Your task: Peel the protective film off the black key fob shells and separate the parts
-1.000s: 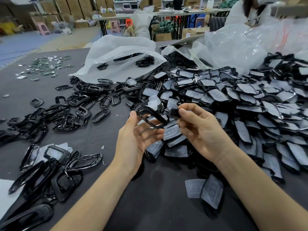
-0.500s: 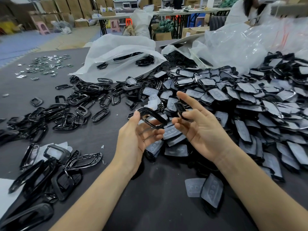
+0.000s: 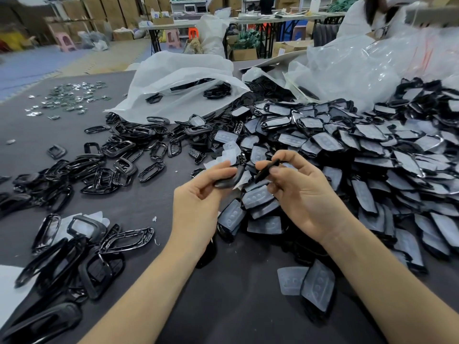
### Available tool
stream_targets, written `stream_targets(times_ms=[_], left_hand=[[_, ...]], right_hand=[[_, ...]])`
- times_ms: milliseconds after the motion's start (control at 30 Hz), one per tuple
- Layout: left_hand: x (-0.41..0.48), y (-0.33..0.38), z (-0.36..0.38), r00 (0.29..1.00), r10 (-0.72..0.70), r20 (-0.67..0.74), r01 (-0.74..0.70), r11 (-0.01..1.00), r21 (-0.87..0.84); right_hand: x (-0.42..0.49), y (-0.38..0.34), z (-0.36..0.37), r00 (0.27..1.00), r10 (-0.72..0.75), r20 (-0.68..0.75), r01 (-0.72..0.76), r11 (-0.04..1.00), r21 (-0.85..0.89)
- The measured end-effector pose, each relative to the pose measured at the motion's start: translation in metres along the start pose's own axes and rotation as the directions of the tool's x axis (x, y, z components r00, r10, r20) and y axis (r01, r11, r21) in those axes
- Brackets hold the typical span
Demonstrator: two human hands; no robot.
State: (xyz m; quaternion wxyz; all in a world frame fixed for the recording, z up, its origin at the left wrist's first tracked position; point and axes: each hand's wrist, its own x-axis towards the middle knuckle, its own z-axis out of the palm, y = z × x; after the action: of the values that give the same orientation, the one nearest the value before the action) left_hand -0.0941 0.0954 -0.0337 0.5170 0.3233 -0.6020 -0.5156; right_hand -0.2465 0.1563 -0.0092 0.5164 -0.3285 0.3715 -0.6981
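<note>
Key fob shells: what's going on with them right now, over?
Left hand grips a black frame. Right hand pinches a small black part. Pieces held apart. Film-covered shell pile crowds close behind.

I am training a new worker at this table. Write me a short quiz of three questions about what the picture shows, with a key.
1. True or false: the left hand holds nothing.
2. Where does the big pile of film-covered shells lie? A: on the person's left. B: on the person's right. C: on the floor.
3. What does the right hand pinch?

Key
1. False: it grips a black frame.
2. B.
3. A small black part.
</note>
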Motion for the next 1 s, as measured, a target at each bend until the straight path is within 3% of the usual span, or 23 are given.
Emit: stream_targets(times_ms=[67,133,333,533,700,833,933,1000], left_hand=[[-0.002,0.000,-0.002,0.989,0.145,0.002,-0.141,0.962,0.235],[-0.005,0.000,-0.003,0.974,0.224,0.037,-0.224,0.923,0.314],[-0.006,0.000,-0.001,0.975,0.212,0.063,-0.220,0.957,0.189],[-0.007,0.003,0.000,0.966,0.249,0.072,-0.258,0.948,0.185],[-0.010,0.005,0.001,0.943,0.316,0.098,-0.329,0.928,0.175],[-0.009,0.007,0.001,0.954,0.287,0.084,-0.295,0.951,0.095],[-0.006,0.008,0.000,0.973,0.230,0.038,-0.231,0.972,0.048],[-0.001,0.009,-0.001,0.998,0.058,0.000,-0.058,0.994,-0.089]], right_hand=[[0.001,0.000,-0.002,1.000,0.001,-0.001,-0.001,0.998,0.056],[0.001,0.000,-0.002,1.000,0.004,0.004,-0.004,0.995,0.101],[0.001,0.002,-0.001,1.000,0.019,-0.003,-0.018,0.991,0.132],[0.000,0.001,0.000,0.999,0.034,0.012,-0.035,0.991,0.131],[-0.004,-0.001,0.003,0.987,-0.057,0.147,0.049,0.997,0.060],[-0.006,0.000,0.006,0.964,-0.196,0.178,0.235,0.943,-0.236],[-0.005,0.000,0.006,0.968,-0.194,0.158,0.225,0.951,-0.213],[-0.004,0.002,0.004,0.977,-0.166,0.134,0.190,0.964,-0.188]])
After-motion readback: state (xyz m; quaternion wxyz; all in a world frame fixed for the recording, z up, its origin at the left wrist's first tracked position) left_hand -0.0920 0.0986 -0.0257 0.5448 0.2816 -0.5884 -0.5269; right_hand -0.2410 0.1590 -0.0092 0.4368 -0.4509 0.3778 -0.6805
